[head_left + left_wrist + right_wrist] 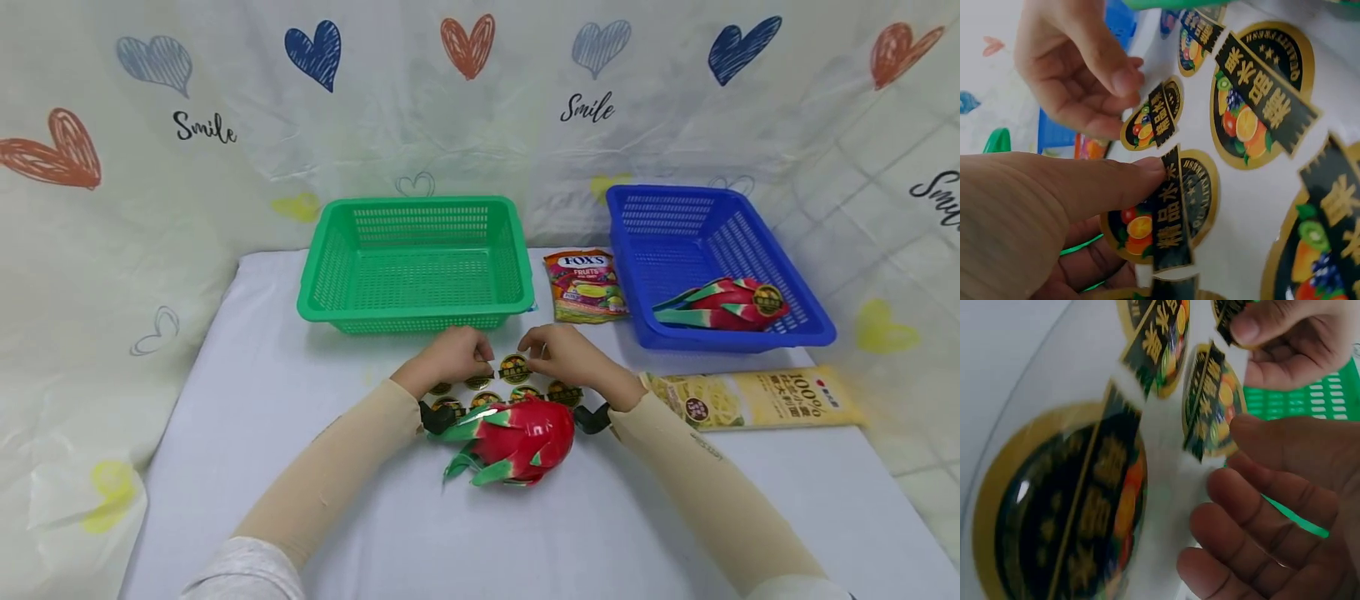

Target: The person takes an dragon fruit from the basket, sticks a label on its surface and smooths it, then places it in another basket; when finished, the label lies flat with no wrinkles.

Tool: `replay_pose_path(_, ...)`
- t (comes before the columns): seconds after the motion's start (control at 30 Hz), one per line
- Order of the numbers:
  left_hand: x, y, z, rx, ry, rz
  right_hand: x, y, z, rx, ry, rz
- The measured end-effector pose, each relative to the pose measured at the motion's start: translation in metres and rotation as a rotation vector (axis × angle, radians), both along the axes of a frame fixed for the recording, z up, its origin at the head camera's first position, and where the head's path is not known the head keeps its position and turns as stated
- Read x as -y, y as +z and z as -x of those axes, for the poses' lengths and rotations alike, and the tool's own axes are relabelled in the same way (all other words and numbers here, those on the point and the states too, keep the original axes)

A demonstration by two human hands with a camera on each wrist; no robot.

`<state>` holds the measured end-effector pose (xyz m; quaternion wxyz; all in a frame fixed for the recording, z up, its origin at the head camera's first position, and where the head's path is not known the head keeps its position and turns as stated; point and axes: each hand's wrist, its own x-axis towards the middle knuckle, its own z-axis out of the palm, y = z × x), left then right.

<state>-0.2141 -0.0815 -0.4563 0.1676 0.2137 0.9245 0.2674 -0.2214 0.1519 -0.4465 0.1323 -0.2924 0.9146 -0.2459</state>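
A sheet of round black-and-gold fruit stickers point(515, 368) spans the gap between both hands. My left hand point(452, 356) pinches its far edge, the thumb lying across a sticker point(1200, 194) and the other fingers behind the sheet. At that same edge, my right hand point(562, 354) has its fingers loosely bent. Its thumb tip comes right up to a sticker point(1210, 403), while a gap shows between thumb and fingers in the left wrist view. A red dragon fruit point(536, 437) with green-tipped leaves lies below the sheet, between the forearms, and covers the sheet's near part.
Behind the hands stands a green basket point(412, 318). The blue basket point(738, 339) at the right holds another dragon fruit point(731, 304) bearing a round sticker. Between the baskets lies a Fox's candy bag point(585, 287). A yellow noodle pack point(757, 398) lies right of my right hand.
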Motion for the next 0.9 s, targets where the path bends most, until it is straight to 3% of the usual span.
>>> replay_pose_path(0.27, -0.004, 0.002, 0.004, -0.017, -0.003, -0.069, 0.006, 0.0, 0.005, -0.042, -0.014, 0.033)
replay_pose_path(0.43, -0.004, 0.001, 0.007, -0.039, -0.001, -0.08, 0.005, 0.003, 0.005, -0.021, -0.027, 0.045)
replay_pose_path(0.9, 0.0, 0.001, 0.003, -0.057, 0.064, -0.032, -0.004, 0.015, -0.007, -0.005, -0.049, 0.123)
